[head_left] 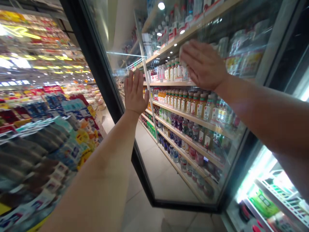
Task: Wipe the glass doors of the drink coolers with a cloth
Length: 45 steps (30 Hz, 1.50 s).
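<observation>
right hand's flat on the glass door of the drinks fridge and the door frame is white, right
Not quite: the glass door has a black frame, not a white one, as the head view shows. The right hand is flat against the glass, as you said.

Bottled juices (pixel 193 104) stand in rows at two o'clock, packaged groceries (pixel 41 141) pile up at nine o'clock, and pale floor tiles (pixel 142 206) stretch away at six o'clock.
</observation>
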### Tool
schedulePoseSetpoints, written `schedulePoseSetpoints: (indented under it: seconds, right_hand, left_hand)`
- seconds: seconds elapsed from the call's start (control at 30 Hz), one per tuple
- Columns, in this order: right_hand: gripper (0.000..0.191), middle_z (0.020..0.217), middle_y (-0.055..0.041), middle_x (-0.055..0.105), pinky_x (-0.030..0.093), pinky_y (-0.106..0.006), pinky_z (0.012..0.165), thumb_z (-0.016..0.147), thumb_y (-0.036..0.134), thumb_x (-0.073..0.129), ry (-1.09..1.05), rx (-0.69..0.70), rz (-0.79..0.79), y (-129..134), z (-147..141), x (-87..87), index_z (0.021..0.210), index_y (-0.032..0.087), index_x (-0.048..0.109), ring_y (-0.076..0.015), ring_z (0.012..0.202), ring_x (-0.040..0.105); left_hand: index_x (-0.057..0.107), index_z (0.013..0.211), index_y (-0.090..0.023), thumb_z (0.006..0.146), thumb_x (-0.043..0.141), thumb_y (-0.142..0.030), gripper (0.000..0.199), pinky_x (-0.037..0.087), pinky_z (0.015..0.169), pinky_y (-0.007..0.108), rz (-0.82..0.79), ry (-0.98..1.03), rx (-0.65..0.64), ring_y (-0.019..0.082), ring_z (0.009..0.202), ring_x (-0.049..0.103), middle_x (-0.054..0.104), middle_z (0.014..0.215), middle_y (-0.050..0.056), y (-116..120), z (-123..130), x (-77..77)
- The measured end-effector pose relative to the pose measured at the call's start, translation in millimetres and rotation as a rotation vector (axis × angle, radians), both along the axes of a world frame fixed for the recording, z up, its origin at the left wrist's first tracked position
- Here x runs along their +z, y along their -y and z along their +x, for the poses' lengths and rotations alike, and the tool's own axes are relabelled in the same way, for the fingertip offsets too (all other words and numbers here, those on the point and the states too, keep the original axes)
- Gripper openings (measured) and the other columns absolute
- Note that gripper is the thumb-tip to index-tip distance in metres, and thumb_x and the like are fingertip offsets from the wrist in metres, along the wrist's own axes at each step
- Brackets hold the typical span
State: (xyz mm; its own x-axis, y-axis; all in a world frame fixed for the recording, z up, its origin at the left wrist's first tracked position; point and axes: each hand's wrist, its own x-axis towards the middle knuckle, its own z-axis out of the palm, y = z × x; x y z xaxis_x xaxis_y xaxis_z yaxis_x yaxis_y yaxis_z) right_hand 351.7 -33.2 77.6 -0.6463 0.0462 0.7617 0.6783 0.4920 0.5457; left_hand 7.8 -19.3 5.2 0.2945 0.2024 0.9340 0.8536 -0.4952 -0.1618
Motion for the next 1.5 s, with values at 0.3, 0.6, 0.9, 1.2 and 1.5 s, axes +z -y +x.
schedulePoseSetpoints:
  seconds: [0.3, 0.6, 0.9, 1.2, 1.5]
  right_hand:
    - [0.053, 0.167, -0.0065, 0.041, 0.028, -0.059, 0.128, 0.108, 0.026, 0.036, -0.291, -0.059, 0.0, 4.9, 0.7, -20.6, 0.16, 0.017, 0.046, -0.028, 0.156, 0.034]
    - [0.052, 0.164, 0.0014, 0.047, 0.023, -0.052, 0.132, 0.107, 0.037, 0.046, 0.118, 0.059, -0.378, 23.3, -5.2, -34.3, 0.158, 0.028, 0.047, -0.0238, 0.156, 0.034]
    - [0.057, 0.171, -0.0016, 0.033, 0.021, -0.065, 0.127, 0.109, 0.03, 0.031, -0.56, 0.022, -0.034, 5.2, -3.2, -46.0, 0.165, 0.026, 0.037, -0.0326, 0.159, 0.026]
    - [0.054, 0.168, 0.0, 0.039, 0.031, -0.056, 0.126, 0.11, 0.027, 0.03, -0.149, 0.002, -0.065, 5.7, -4.7, -50.4, 0.161, 0.021, 0.044, -0.0288, 0.156, 0.034]
    - [0.057, 0.169, 0.0009, 0.039, 0.033, -0.058, 0.126, 0.106, 0.031, 0.04, -0.116, -0.018, -0.066, 4.9, -6.8, -56.6, 0.163, 0.026, 0.041, -0.0305, 0.155, 0.035]
  left_hand:
    - [0.033, 0.167, -0.017, 0.101, 0.046, -0.065, 0.082, 0.0, 0.136, 0.05, -0.015, 0.003, -0.021, 0.032, 0.163, 0.009, 0.028, 0.173, 0.01, -2.3, -1.5, 1.2]
    - [0.034, 0.166, -0.019, 0.101, 0.043, -0.063, 0.079, 0.004, 0.136, 0.048, 0.035, -0.006, 0.003, 0.03, 0.163, 0.012, 0.029, 0.173, 0.009, -4.8, -2.0, 0.2]
    - [0.033, 0.166, -0.017, 0.101, 0.045, -0.061, 0.079, 0.002, 0.136, 0.051, 0.015, -0.013, -0.015, 0.033, 0.163, 0.011, 0.028, 0.173, 0.01, 1.1, -0.5, 0.7]
    - [0.032, 0.166, -0.016, 0.101, 0.045, -0.06, 0.079, 0.003, 0.136, 0.052, -0.005, -0.015, 0.002, 0.032, 0.163, 0.01, 0.026, 0.174, 0.01, 4.8, 0.3, 1.0]
    - [0.033, 0.166, -0.015, 0.102, 0.044, -0.059, 0.078, 0.004, 0.136, 0.05, 0.032, -0.026, 0.007, 0.031, 0.163, 0.012, 0.028, 0.173, 0.011, 0.8, -2.0, 0.0]
